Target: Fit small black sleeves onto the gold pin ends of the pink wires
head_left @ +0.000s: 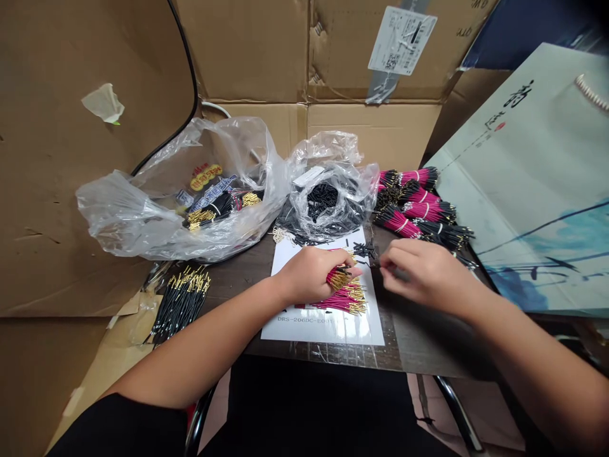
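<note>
My left hand [311, 274] is wrapped round a bunch of red wires [337, 278] with gold tips, some of them ending in black pieces. Under and beside it, loose red wires with gold ends [349, 298] lie on a white printed sheet [323, 331]. To the right, my right hand [412, 270] hovers over the dark table with its fingers drawn together; whatever is between them is too small to make out. Small black sleeves [364, 249] are scattered near the sheet's upper right corner. Behind them, an open clear bag [352, 155] holds many black sleeves [322, 200].
Tied red and black wire bundles [419, 206] are piled at the back right, beside a large pale paper bag [547, 190]. Black wires with gold ends [183, 301] lie at left. A plastic bag [124, 212] with more bundles stands behind them, against cardboard [252, 51].
</note>
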### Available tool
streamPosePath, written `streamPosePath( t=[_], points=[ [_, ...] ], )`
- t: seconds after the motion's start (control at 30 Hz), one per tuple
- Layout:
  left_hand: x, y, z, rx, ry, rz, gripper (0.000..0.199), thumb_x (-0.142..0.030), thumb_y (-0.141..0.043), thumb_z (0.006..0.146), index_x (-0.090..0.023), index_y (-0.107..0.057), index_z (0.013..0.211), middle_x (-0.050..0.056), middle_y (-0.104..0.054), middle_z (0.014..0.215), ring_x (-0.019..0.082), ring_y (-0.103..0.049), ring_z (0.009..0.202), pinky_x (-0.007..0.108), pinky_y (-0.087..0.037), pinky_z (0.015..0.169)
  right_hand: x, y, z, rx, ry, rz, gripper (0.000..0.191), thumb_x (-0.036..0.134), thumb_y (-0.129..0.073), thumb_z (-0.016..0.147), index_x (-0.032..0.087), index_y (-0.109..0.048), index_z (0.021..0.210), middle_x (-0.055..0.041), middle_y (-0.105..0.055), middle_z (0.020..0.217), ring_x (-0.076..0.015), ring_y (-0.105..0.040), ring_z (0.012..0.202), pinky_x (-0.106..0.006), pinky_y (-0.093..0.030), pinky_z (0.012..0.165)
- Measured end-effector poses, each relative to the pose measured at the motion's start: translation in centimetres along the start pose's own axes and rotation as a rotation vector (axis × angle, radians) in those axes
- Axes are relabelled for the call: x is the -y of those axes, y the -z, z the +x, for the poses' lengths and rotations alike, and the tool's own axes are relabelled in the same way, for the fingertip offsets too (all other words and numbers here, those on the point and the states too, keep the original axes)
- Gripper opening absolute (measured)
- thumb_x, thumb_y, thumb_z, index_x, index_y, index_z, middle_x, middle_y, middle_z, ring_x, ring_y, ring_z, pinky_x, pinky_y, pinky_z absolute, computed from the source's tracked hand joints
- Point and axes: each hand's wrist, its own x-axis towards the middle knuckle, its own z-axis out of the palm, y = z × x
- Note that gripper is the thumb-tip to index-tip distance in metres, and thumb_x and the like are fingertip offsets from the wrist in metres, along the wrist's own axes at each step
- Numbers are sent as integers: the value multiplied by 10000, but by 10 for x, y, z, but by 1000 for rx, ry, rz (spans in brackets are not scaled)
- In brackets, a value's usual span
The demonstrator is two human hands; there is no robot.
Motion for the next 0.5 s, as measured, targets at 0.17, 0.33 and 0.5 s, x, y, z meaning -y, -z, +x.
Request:
streamPosePath(
  t=[0.17,0.33,0.5],
  points=[
    [-9,-2,-1,-12,-90,-22,294,-365,-401,951,-165,-590,847,23,-642,757,127,-594,697,229,-434,656,40,2,14,-155,135,-131,116,192,-514,855,189,-602,779,-61,-591,721,-183,-519,679,-336,-461,638],
    [-7,-2,-2,-38,-113,2,278,-339,-395,946,-169,-557,798,9,-597,705,111,-543,634,224,-407,610,40,-6,14,-264,105,-24,67,169,-557,837,183,-621,854,-71,-642,779,-191,-574,734,-348,-503,697],
    [-3,-4,-3,-154,-119,-55,183,-274,-446,922,-170,-593,888,18,-640,789,110,-601,714,218,-441,667,42,-14,12,-361,-94,298,186,134,-595,838,213,-621,1004,-44,-691,915,-167,-632,819,-336,-531,774]
  ],
)
